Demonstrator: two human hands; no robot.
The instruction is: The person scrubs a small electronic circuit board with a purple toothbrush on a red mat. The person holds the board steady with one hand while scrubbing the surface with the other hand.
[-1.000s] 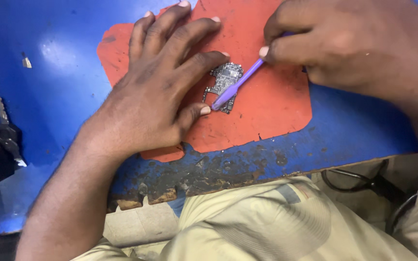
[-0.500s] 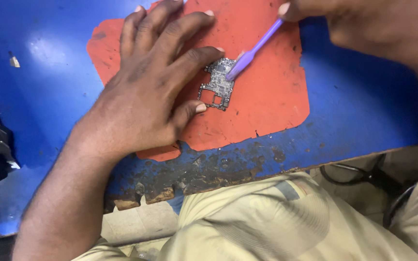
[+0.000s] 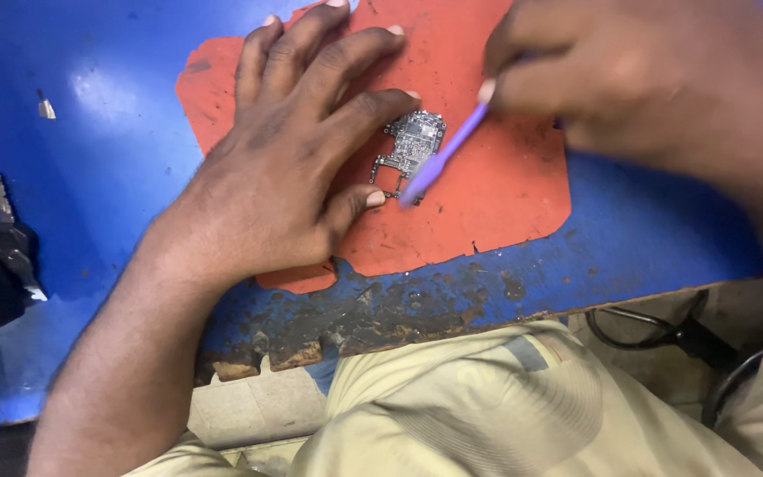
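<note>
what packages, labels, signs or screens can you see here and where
None in view: no package, label, sign or screen.
What lies there is a bare circuit board on an orange mat, pinned by the left hand.
The right hand holds a purple brush over the board.

Left hand (image 3: 267, 168) pins a circuit board (image 3: 410, 148) while right hand (image 3: 638, 79) grips a purple brush (image 3: 443, 159).

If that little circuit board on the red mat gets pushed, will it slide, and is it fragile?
The circuit board looks thin, flat and light, so it would probably slide; the left hand pins it between fingertip and thumb. It likely stays stiff rather than floppy. Its cut-outs and narrow arms look breakable under the purple brush.
</note>
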